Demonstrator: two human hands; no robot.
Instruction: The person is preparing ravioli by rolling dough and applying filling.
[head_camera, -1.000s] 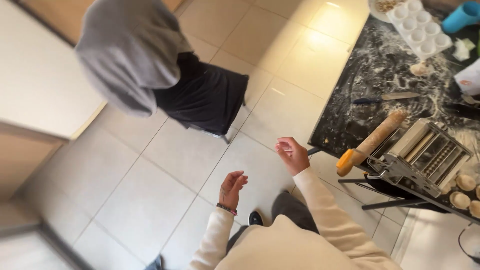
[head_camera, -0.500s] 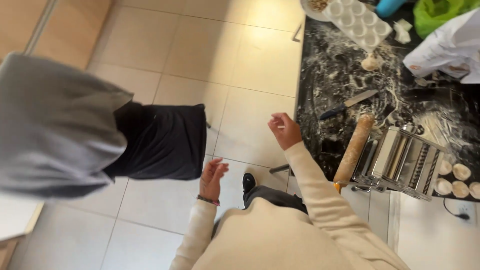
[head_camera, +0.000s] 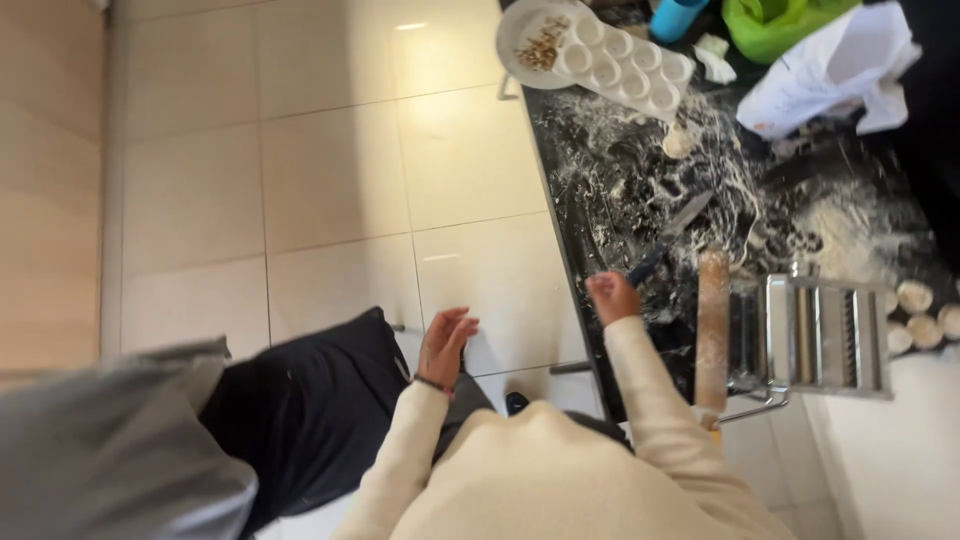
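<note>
Reaching right hand (head_camera: 612, 296) at knife (head_camera: 672, 238), plate (head_camera: 520, 30) w/ nuts (head_camera: 545, 45), mould tray (head_camera: 628, 68)

Rolling pin (head_camera: 712, 330) lies on the counter (head_camera: 620, 200) centre-right, pasta machine (head_camera: 825, 335) just right, knife (head_camera: 670, 235) above, tray (head_camera: 625, 65) top.

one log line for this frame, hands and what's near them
left hand: open, empty, over tiled floor | right hand: fist at flour-dusted black counter edge, near knife | wooden rolling pin beside

L hand (head_camera: 445, 345) open, fingers spread, raised; R hand (head_camera: 612, 297) loosely curled, arm extended fwd
</note>
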